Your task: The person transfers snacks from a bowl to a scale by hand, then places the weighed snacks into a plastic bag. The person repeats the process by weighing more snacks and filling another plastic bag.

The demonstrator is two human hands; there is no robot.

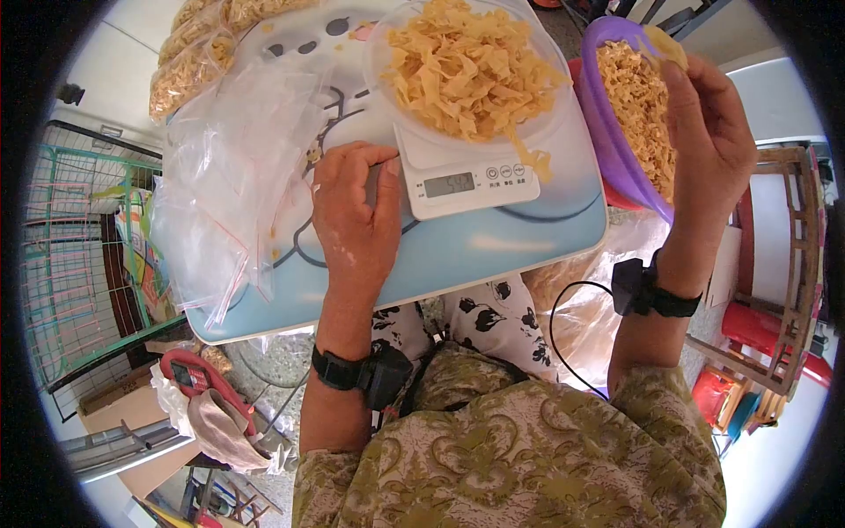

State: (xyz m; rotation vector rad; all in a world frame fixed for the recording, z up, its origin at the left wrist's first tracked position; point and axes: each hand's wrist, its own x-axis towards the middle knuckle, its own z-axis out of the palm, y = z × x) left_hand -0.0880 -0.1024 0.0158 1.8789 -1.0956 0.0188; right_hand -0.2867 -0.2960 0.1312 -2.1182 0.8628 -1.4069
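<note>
My left hand point(356, 207) rests on the table beside the white digital scale point(480, 195), its fingers curled in near the scale's left edge; whether anything is in them is hidden. On the scale stands a clear bowl point(380, 75) heaped with yellowish dried flakes point(466, 66), and one strip hangs over its front edge. The display shows digits too blurred to read surely. My right hand point(711, 132) is raised over the purple basin point(607, 141), pinching a yellowish flake point(666, 46) between thumb and fingers. More flakes point(635, 106) fill the basin.
Clear plastic bags point(233, 167) lie in a pile on the left of the light-blue table point(422, 277). Filled bags of flakes point(194, 75) are at its back left corner. A green wire rack point(88, 255) stands at the left, and a wooden frame point(792, 264) at the right.
</note>
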